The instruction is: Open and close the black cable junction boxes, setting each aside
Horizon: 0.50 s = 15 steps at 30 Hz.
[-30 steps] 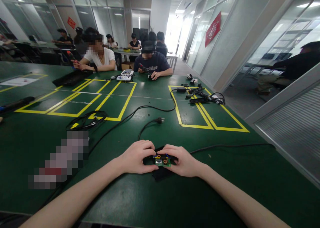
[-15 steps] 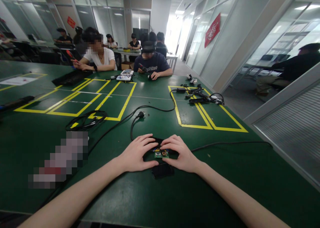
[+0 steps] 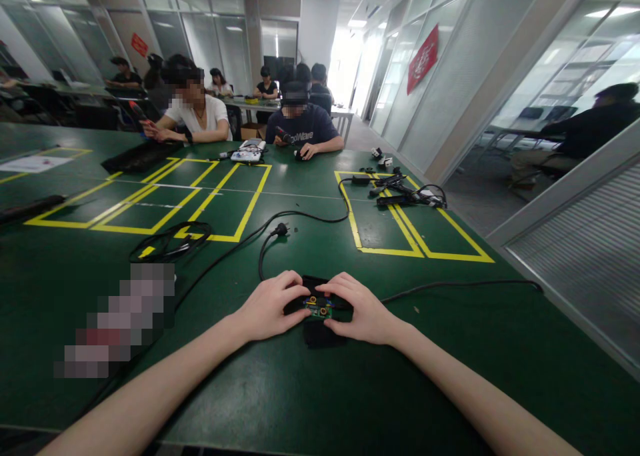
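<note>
A small black case (image 3: 320,333) lies on the green table (image 3: 350,389) just in front of me, with a green circuit board (image 3: 318,306) showing in its open top. My left hand (image 3: 273,306) grips the case's left side with curled fingers. My right hand (image 3: 357,307) grips its right side the same way. Thumbs and fingertips meet around the board. A black cable with a two-pin plug (image 3: 281,229) loops on the table just beyond my hands.
Yellow tape rectangles (image 3: 400,233) mark the tabletop. A coiled black cable (image 3: 170,241) lies at left, a heap of black tools and cables (image 3: 405,193) at far right. Two people sit at the far edge, handling small devices. Another cable (image 3: 460,285) runs right.
The plug and its cable swung left from right of centre into a loop. My fingers spread flat half a second ago and have curled around the case again.
</note>
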### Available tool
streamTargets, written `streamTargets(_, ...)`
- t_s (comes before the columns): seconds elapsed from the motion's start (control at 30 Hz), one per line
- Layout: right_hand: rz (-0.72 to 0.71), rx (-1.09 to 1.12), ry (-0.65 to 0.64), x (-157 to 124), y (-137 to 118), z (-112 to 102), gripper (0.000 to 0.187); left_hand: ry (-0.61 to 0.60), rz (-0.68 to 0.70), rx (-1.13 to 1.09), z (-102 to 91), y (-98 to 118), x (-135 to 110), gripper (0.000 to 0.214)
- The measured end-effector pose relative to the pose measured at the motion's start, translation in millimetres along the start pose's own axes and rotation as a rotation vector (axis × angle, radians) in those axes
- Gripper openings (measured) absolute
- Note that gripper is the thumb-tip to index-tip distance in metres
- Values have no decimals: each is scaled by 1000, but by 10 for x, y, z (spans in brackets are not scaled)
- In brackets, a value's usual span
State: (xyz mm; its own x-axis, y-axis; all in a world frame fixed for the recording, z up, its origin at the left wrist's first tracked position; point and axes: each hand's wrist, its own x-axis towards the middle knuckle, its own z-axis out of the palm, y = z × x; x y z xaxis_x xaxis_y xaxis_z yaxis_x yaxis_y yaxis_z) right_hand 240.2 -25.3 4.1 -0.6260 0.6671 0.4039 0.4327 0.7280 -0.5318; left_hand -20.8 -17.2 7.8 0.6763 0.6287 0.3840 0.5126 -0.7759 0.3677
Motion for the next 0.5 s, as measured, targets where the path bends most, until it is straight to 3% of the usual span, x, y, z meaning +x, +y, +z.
streamTargets(0.5, 84, -290, 77, 27, -102, 143, 27, -30, 21, -25, -11, -32, 24, 25)
